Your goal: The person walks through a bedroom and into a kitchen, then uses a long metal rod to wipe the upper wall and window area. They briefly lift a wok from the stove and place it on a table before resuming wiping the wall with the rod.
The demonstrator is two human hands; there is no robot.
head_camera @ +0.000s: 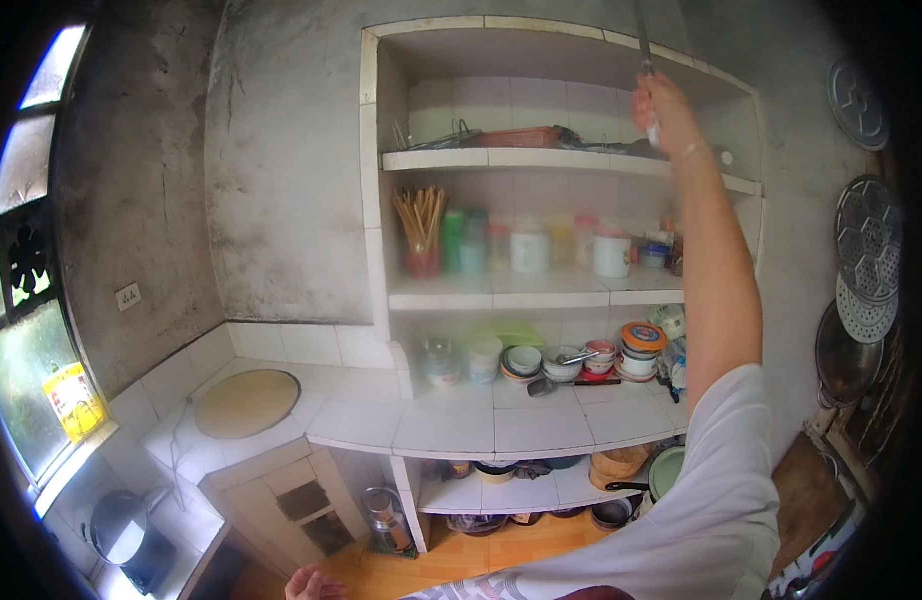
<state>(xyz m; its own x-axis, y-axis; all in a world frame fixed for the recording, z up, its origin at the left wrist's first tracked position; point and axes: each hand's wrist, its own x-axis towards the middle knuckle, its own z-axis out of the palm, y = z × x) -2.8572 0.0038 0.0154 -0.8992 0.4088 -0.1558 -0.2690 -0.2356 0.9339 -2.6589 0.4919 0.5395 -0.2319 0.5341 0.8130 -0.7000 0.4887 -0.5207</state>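
My right hand (pixel 662 111) is raised high in front of the tiled wall shelves, gripping a long thin rod (pixel 644 37) by its pale handle. The rod runs up past the top edge of the view, so its far end is hidden. Behind that hand is the top shelf (pixel 438 160), with a red plastic basket (pixel 517 137) and some dark utensils on it. My left hand (pixel 311 584) shows only partly at the bottom edge, low above the wooden floor (pixel 363 576). Its fingers look loosely curled, and I cannot make out anything in them.
White lidded mugs (pixel 530 249) and a holder of chopsticks (pixel 422 232) stand on the middle shelf. Stacked bowls (pixel 524 361) sit on the tiled counter (pixel 450 427). A pot (pixel 123 529) is at lower left, a thermos flask (pixel 386 517) below. Metal steamer plates (pixel 870 240) hang at right.
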